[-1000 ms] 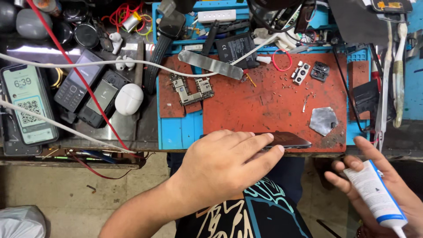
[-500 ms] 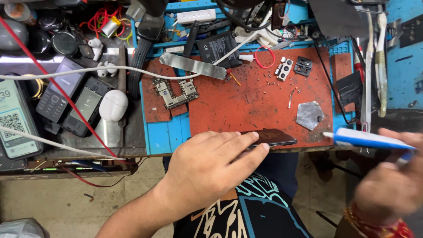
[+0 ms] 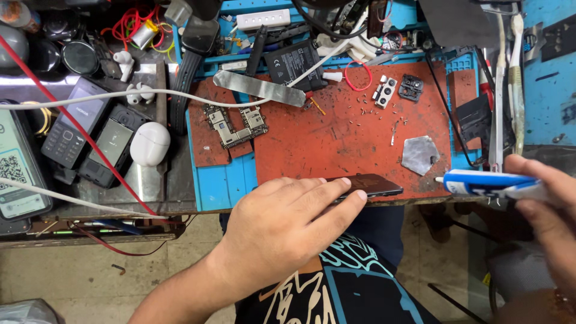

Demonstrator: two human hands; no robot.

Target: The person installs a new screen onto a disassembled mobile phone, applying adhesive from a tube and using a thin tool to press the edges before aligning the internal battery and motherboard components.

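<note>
Left hand (image 3: 288, 225): lies palm down over the near edge of the red mat (image 3: 354, 138), fingers (image 3: 336, 186) stretched flat and pressing on the phone (image 3: 375, 185); not clenched.
Phone: dark, lying flat at the mat's near edge, its left part hidden under the fingers, its right end bare.
Right hand (image 3: 549, 204): at the right edge of the view, fingers grasping the tube (image 3: 489, 183).
Tube: white and blue, held level, its tip pointing left toward the phone but apart from it, just off the mat's right corner.
Circuit board (image 3: 235, 125): on the left part of the mat, near a metal strip (image 3: 259, 89).
Metal plate (image 3: 420, 155): five-sided, on the mat between phone and tube.
Surface, left: two button phones (image 3: 90, 138), a white earbud case (image 3: 149, 144), white cable (image 3: 90, 99) and red cable (image 3: 66, 114) across them.
</note>
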